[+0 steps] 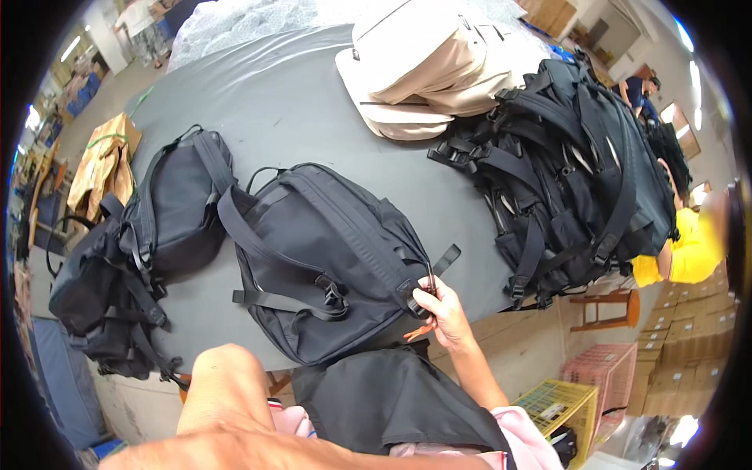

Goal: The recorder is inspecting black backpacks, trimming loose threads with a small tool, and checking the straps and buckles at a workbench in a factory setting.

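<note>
Black backpack [321, 258] lies on the counter [298, 102]; right hand [446, 313] pinches its strap [423, 286], which could slip. Left hand's grip cannot be told.

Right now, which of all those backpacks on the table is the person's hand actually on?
The black backpack lying alone mid-table; the right hand grips its strap end. The other black ones sit in heaps left and right, the beige ones far off.

On the worktop [313, 102] a backpack [329, 258] lies at the near middle, another backpack [176, 207] left of it, a stack of backpacks [572, 172] to the right, pale bags [427, 66] behind.
</note>
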A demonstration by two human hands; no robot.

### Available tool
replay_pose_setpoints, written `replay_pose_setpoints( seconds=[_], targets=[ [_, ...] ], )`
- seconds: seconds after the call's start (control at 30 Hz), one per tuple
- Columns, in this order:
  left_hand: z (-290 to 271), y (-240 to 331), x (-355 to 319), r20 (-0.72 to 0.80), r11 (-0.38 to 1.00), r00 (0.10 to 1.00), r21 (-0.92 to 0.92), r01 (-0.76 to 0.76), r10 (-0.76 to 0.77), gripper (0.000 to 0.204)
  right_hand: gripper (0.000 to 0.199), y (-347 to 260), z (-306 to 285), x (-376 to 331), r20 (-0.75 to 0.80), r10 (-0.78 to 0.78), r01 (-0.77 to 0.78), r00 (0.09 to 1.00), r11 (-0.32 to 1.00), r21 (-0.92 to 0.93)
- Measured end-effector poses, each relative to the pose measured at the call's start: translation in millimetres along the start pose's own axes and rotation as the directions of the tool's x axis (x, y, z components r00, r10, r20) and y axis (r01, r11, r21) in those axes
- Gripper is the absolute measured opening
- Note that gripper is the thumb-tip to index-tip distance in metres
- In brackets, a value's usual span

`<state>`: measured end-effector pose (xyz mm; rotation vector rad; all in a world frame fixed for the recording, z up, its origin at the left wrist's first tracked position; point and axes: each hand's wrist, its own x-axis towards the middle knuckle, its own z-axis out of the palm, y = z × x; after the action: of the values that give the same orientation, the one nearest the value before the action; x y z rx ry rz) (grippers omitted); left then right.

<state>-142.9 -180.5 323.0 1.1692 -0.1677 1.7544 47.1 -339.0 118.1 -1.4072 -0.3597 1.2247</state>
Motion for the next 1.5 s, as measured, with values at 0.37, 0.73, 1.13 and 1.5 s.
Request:
replay_pose_setpoints(
  seconds=[0.37, 0.73, 1.13, 1.5],
  targets=[
    [3, 12, 9, -0.012, 0.998, 0.999, 0.028, -0.052, 0.053, 0.024, 0.015, 3, -4, -1, 0.01, -0.013, 0.013, 1.0, 0.999, 0.03],
    [0, 31, 24, 0.014, 0.989, 0.996, 0.11, -0.095, 0.094, 0.024, 0.014, 1, -3, 2, 0.004, 0.002, -0.003, 1.0, 0.999, 0.041],
    [-13, 64, 23, -0.021, 0.966, 0.995, 0.243, -0.087, 0.095, 0.026, 0.012, 6, 1, 10, -0.016, -0.074, 0.075, 0.997, 0.996, 0.045],
    [-8, 64, 17, -0.045, 0.967, 0.999, 0.254, 0.018, -0.007, 0.027, 0.013, -3, 4, 4, 0.022, -0.097, 0.094, 0.995, 0.992, 0.081]
  ],
)
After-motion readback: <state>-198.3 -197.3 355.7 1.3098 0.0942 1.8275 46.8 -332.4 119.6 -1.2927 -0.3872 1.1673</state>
